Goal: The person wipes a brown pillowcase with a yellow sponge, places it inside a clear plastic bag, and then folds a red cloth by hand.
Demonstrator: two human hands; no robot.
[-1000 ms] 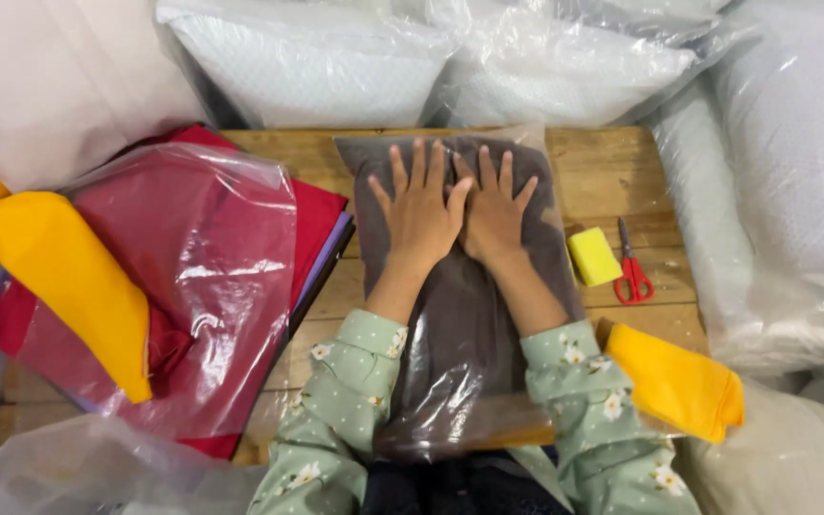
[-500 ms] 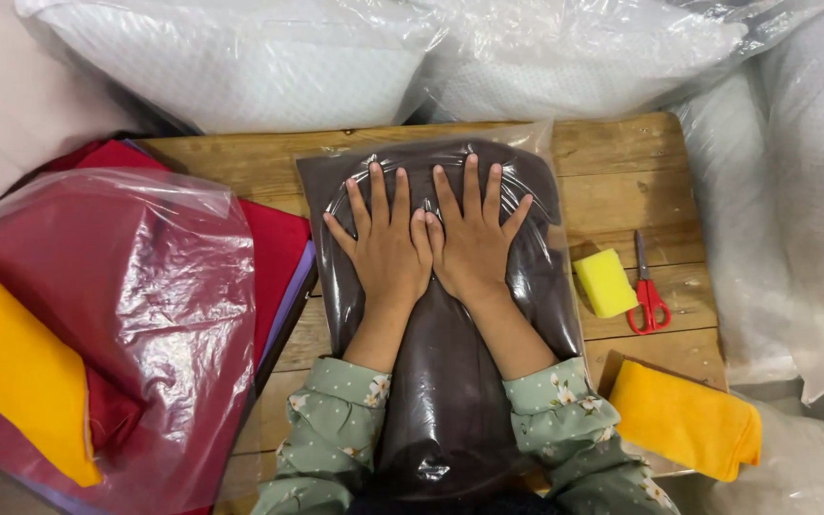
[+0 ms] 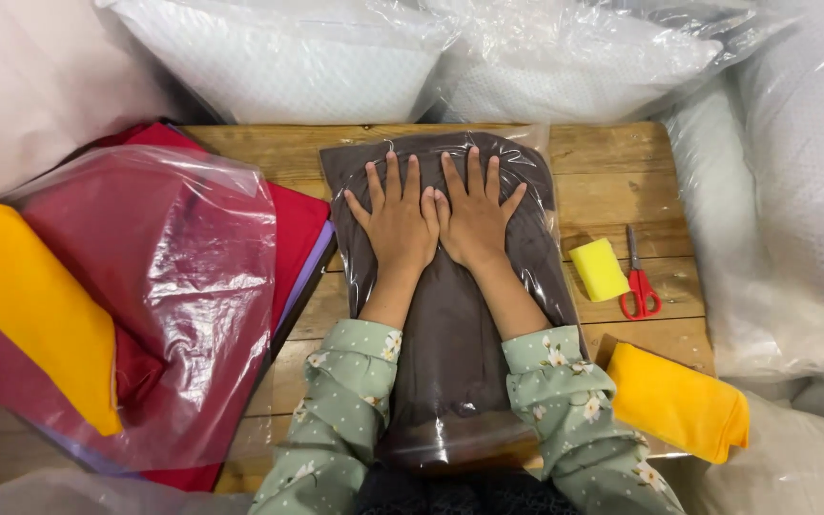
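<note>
I have both palms down on the brown cloth in its clear bag (image 3: 450, 315), which lies lengthwise in the middle of the wooden table (image 3: 612, 157), its far end near the white wrapped pillows (image 3: 336, 57) and its near end at my body. My judgement is that this pressing goes best with even weight through flat palms, working from the closed far end toward the open mouth near me so trapped air has a way out, and without dragging the plastic into creases. My left hand (image 3: 398, 224) and right hand (image 3: 474, 219) sit side by side on the far half of the bag, thumbs touching, fingers spread wide and pointing away from me; nothing is pinched or gripped, they only press flat. Both forearms run straight up the bag from the green flowered sleeves (image 3: 336, 420). To the right of the bag lie a yellow sponge (image 3: 598, 270) and red scissors (image 3: 637, 281) just beside each other, with a folded yellow cloth (image 3: 679, 401) nearer me. To the left of the bag sits a red cloth under loose plastic (image 3: 164, 305).
</note>
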